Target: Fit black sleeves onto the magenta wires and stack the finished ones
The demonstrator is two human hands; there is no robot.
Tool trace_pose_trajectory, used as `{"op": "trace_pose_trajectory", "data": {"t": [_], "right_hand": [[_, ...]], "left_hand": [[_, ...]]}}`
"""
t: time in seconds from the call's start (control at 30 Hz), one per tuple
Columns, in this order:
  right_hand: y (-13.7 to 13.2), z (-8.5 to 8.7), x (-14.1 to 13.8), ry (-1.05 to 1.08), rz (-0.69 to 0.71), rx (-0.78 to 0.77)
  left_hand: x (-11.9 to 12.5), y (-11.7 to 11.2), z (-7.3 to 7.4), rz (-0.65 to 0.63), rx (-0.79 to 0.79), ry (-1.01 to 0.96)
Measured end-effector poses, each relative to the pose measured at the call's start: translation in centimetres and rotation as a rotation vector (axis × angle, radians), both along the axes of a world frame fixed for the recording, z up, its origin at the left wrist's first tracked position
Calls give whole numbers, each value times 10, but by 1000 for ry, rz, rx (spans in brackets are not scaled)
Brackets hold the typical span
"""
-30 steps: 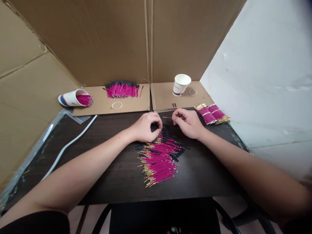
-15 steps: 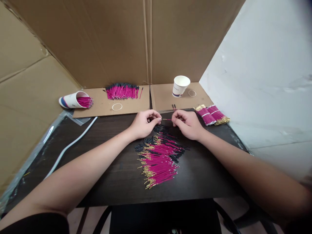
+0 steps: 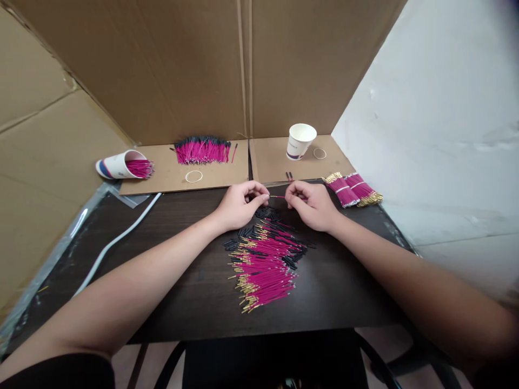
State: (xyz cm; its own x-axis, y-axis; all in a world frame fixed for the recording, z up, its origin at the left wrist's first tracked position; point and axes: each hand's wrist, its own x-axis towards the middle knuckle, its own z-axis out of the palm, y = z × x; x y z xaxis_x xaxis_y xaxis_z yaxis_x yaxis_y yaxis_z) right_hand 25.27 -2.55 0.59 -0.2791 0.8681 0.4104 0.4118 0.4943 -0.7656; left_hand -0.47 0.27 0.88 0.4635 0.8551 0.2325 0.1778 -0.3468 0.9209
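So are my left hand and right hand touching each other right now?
Apart. The head view shows a gap between the left hand and right hand, with a thin pink pin visible in it.

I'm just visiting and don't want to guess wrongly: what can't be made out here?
In the head view:
Whether the left hand grips anything: hidden by its curled fingers.
The right end of the magenta wire: hidden inside the right hand.
How far the wires reach into the tipped paper cup: hidden by its wall.
Lettering on the upright paper cup: too small.
The black left sleeve: cut off by the bottom edge.
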Motion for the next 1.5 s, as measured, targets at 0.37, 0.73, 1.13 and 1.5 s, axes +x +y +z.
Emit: {"op": "trace_pose_trajectory", "data": {"t": [0.37, 0.73, 1.13, 1.5], "right_hand": [[-2, -1, 0, -48, 9, 85], [-4, 2, -1, -40, 46, 120], [-6, 5, -2, -34, 70, 138], [-6, 7, -3, -35, -10, 66]], "left_hand": [[-1, 1, -3, 3, 32, 37], [0, 1, -3, 3, 21, -2], [1, 2, -3, 14, -71, -31], [0, 1, -4, 3, -79, -23]]}}
